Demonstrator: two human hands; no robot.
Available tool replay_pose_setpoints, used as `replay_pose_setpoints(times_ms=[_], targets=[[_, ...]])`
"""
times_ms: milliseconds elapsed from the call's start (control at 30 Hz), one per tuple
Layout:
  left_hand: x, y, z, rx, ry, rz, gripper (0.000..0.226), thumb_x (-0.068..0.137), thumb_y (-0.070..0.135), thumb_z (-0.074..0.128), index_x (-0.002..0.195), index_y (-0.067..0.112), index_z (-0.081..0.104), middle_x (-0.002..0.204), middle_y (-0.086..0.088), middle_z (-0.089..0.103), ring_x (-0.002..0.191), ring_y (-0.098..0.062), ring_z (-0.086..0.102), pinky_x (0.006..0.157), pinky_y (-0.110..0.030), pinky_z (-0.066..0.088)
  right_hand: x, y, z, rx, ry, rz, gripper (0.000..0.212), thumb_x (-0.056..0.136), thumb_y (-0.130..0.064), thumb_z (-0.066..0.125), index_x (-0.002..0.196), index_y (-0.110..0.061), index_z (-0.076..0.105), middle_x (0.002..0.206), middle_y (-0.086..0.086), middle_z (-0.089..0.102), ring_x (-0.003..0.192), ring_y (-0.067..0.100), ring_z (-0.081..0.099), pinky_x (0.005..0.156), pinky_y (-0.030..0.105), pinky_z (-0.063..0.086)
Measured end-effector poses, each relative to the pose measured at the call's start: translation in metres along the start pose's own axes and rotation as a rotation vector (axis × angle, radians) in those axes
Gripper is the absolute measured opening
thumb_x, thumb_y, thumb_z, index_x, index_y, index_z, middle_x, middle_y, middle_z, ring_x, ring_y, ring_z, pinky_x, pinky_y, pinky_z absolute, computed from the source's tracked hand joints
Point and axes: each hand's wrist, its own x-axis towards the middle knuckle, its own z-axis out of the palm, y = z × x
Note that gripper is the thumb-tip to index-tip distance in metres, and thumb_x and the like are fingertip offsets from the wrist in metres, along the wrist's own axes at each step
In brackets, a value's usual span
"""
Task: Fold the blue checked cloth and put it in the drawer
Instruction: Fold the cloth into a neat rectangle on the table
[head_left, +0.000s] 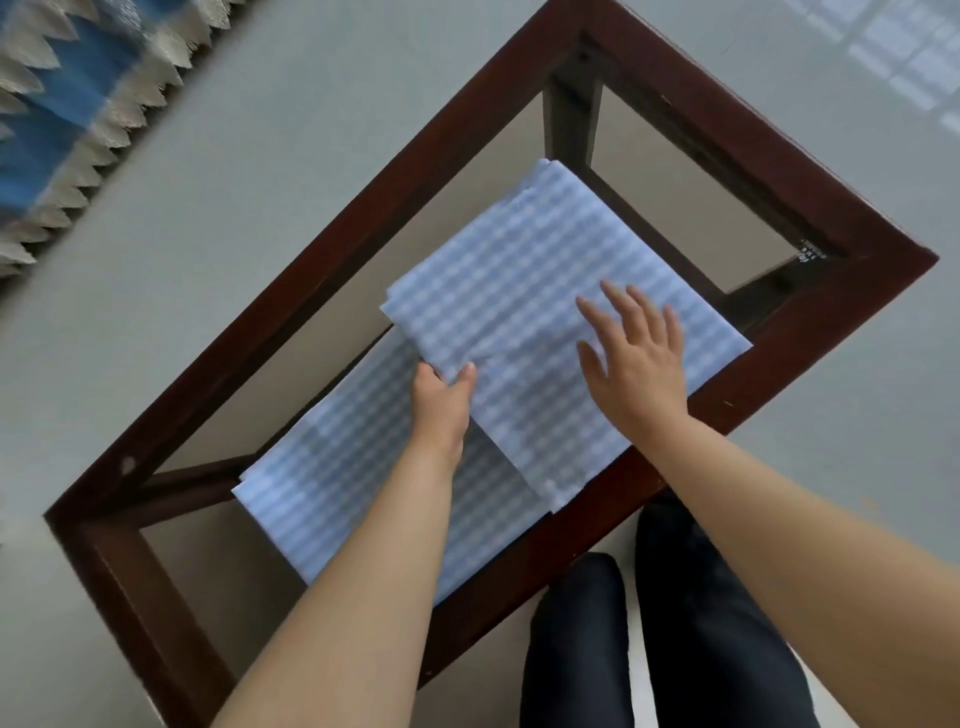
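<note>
The cloth (519, 291) lies on the glass desk (322, 249), along its near edge, one part already folded over. The left hand (441, 400) pinches the folded edge; the right hand (631, 353) presses flat with straight fingers. More folds remain, and no drawer is visible.

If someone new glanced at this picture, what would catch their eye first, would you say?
The blue checked cloth would, lying partly folded across the glass-topped table in the middle. The left hand pinches its folded edge, while the right hand lies flat with fingers spread on the top layer.
</note>
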Motion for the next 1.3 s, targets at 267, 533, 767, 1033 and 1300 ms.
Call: replay_pose_setpoints(times_ms=[267, 533, 767, 1033, 1300], targets=[[0.019, -0.030, -0.006, -0.026, -0.100, -0.388, 0.035, 0.089, 0.028, 0.066, 0.116, 0.011, 0.052, 0.118, -0.009, 0.064, 0.104, -0.023, 0.064, 0.086, -0.044, 0.054, 0.026, 0.040, 0.029, -0.328, -0.560, -0.045, 0.072, 0.087, -0.071, 0.011, 0.144, -0.042, -0.020, 0.157, -0.008, -0.023, 0.143, 0.024, -0.026, 0.112, 0.063, -0.010], [0.017, -0.030, 0.013, 0.326, 0.442, -0.002, 0.061, 0.089, 0.011, 0.060, 0.140, 0.014, 0.027, 0.131, -0.012, 0.048, 0.111, -0.029, 0.055, 0.082, -0.032, 0.043, 0.003, 0.040, 0.035, -0.313, -0.491, -0.120, 0.070, 0.088, -0.071, 0.005, 0.144, -0.039, -0.021, 0.153, -0.005, -0.026, 0.142, 0.025, -0.025, 0.111, 0.062, -0.015], [0.042, -0.029, 0.018, 1.401, -0.035, 0.429, 0.072, 0.095, 0.057, 0.033, 0.150, 0.036, -0.010, 0.158, 0.002, -0.021, 0.146, -0.026, -0.017, 0.116, -0.048, -0.003, -0.043, 0.024, 0.064, -0.246, -0.402, -0.434, 0.071, 0.090, -0.068, 0.027, 0.150, -0.030, 0.023, 0.157, 0.006, 0.022, 0.145, 0.030, 0.018, 0.110, 0.066, 0.013], [0.047, -0.046, -0.025, 1.309, -0.025, 0.460, 0.068, 0.095, 0.049, 0.042, 0.151, 0.033, 0.006, 0.161, 0.001, -0.007, 0.148, -0.019, -0.007, 0.118, -0.040, 0.001, -0.064, 0.014, 0.083, -0.323, -0.445, -0.513, 0.070, 0.090, -0.066, 0.031, 0.149, -0.029, 0.026, 0.157, 0.004, 0.023, 0.146, 0.028, 0.017, 0.113, 0.062, 0.010], [-0.020, -0.119, -0.150, 0.715, 0.646, -0.395, 0.079, 0.092, 0.055, 0.044, 0.152, 0.021, 0.007, 0.160, -0.004, -0.002, 0.145, -0.029, 0.007, 0.116, -0.051, 0.017, -0.063, 0.000, 0.080, -0.384, -0.545, -0.442, 0.073, 0.087, -0.067, 0.022, 0.148, -0.028, 0.029, 0.156, 0.006, 0.024, 0.145, 0.032, 0.015, 0.110, 0.068, 0.006]])
